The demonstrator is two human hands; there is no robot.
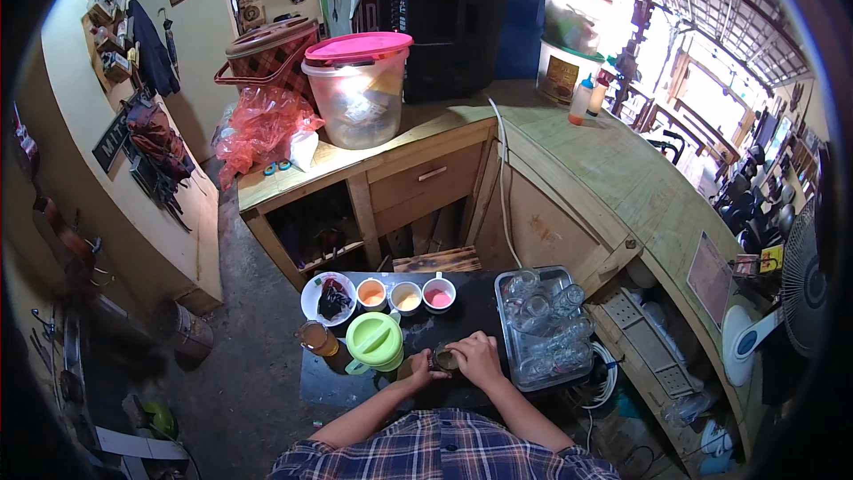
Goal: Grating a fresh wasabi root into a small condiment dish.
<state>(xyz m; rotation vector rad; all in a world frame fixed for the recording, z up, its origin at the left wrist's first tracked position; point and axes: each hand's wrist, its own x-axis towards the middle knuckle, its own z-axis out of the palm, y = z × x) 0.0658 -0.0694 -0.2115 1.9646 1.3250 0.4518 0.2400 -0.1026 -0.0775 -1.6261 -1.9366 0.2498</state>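
Low over the dark table, my left hand (421, 371) holds a small clear glass jar (444, 357) at its side. The fingers of my right hand (476, 357) rest on the jar's rim from the right. Left of my hands stands a green lidded pitcher (374, 340), with a glass mug of amber liquid (319, 339) beyond it. Behind are three white cups, holding orange (371, 293), pale yellow (405, 297) and pink (438, 295) contents. A white bowl (311, 295) with a dark plastic bag in it sits at their left.
At the right, a clear plastic tray (505, 360) holds several glass jars (563, 333). A wooden counter (620, 167) curves behind the table, bearing a pink-lidded tub (356, 100), a black speaker (443, 20) and squeeze bottles (581, 100). A white cable (503, 193) hangs down to the tray.
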